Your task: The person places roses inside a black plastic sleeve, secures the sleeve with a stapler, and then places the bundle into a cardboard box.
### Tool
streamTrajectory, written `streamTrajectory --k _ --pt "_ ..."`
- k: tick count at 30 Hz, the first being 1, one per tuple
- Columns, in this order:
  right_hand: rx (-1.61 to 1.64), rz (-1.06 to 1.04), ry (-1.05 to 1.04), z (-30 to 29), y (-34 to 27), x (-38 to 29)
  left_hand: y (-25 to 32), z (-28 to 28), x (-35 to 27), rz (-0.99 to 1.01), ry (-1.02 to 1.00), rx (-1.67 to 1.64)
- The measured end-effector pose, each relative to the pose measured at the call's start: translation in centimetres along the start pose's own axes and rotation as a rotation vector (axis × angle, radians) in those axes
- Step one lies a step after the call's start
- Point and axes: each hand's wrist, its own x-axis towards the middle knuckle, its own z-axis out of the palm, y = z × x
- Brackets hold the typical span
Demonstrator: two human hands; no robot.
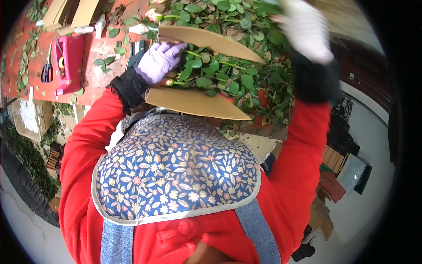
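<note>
My left hand [160,61], in a lilac glove, rests with its fingers spread by rose heads inside a cardboard wrap. The wrap's upper side [211,43] and lower side [194,103] stand up around leafy rose stems [216,67]. Farther right, my right hand [306,33] is raised at the top, in a pale glove and blurred by motion. Green leaves lie close to its fingers; whether it grips them cannot be told. A pinkish rose [154,15] lies above the wrap, and another rose head [168,82] shows below my left hand.
A pink tape dispenser [73,62] and dark-handled scissors [46,73] lie at left on the red table [99,77]. Folded cardboard sheets [62,13] are stacked at upper left. Loose leaves are scattered about. A plastic bin [44,115] stands below the table's left edge.
</note>
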Motion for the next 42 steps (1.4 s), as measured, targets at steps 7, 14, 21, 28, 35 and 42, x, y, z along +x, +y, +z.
streamTrajectory --k 7,14,21,28,35,42 --pt "0.157 0.004 -0.228 12.7 -3.7 5.9 2.1 -0.8 0.0 -0.15 0.1 -0.199" --pt "1.085 -0.042 0.191 -4.8 -6.4 -1.9 1.7 0.1 -0.1 0.014 0.166 -0.01" --pt "1.709 0.17 -0.742 3.2 -15.2 -5.9 0.1 -4.1 -1.9 0.144 0.243 -0.041" --pt "1.001 -0.161 -0.545 11.2 -16.9 -4.0 -1.2 -5.2 -5.3 0.042 -0.042 -0.163" --pt "0.491 -0.376 -0.091 13.6 -19.4 -4.5 0.1 -3.4 -5.2 -0.006 -0.036 -0.286" --pt "0.495 -0.176 -0.592 13.7 -21.5 -3.3 0.4 -1.7 -5.8 -0.452 -0.104 -0.627"
